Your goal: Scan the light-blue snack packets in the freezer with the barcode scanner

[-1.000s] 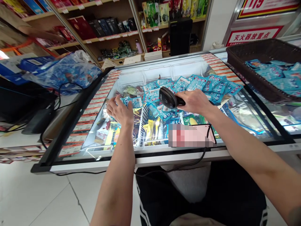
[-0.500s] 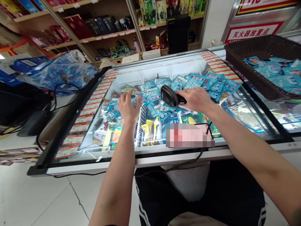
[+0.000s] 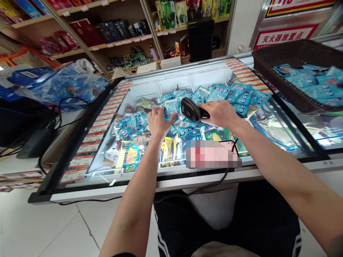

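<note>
Clutching scanner (image 3: 189, 110), right hand (image 3: 221, 113) closed, left hand (image 3: 160, 123) spread

We list one long chest freezer (image 3: 171, 184) with a clear glass top (image 3: 150, 84), a white front rim and black edging. On its top we record: orange-and-white paper price labels (image 3: 89, 142) in rows down the left and right sides; many flat, light-blue printed plastic sachets (image 3: 218, 93), heaped and overlapping across the middle and right, with a looser cluster at left; one pink, dark-edged rectangular phone (image 3: 229, 145), near the front rim, partly pixelated; one thin black cable (image 3: 225, 174), trailing over that rim; one dark-brown woven basket (image 3: 278, 85), at right.
</note>
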Demonstrator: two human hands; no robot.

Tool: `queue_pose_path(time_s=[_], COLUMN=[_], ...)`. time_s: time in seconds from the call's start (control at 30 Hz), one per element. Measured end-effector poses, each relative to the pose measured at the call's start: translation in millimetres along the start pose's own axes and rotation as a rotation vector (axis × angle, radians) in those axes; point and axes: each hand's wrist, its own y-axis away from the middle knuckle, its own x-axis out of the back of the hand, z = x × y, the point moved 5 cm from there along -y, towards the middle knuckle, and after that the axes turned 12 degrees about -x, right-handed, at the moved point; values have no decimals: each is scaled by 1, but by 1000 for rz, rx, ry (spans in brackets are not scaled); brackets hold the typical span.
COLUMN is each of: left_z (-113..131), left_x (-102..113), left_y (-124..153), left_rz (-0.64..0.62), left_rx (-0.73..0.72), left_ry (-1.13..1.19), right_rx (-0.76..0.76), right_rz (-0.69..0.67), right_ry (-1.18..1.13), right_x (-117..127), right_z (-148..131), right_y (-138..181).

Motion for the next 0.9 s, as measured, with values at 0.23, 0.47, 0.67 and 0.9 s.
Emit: queue_pose_path(time_s=[0.23,0.47,0.67,0.9], left_z=[-1,-19,-21,-14], left_x=[-6,-17,-8,11], left_y=[-4,-4,-3,2], left_rz=[-29,69,190,272], left_rx=[-130,-33,-50,-14], left_ry=[126,421,539,576], right_rx=[21,7,8,30], right_rz=[17,44,26,25], right_ry=[1,-15,-30,-43], right_x=[1,5,9,12], right_z=[0,0,-4,-6], right_y=[1,3,6,8])
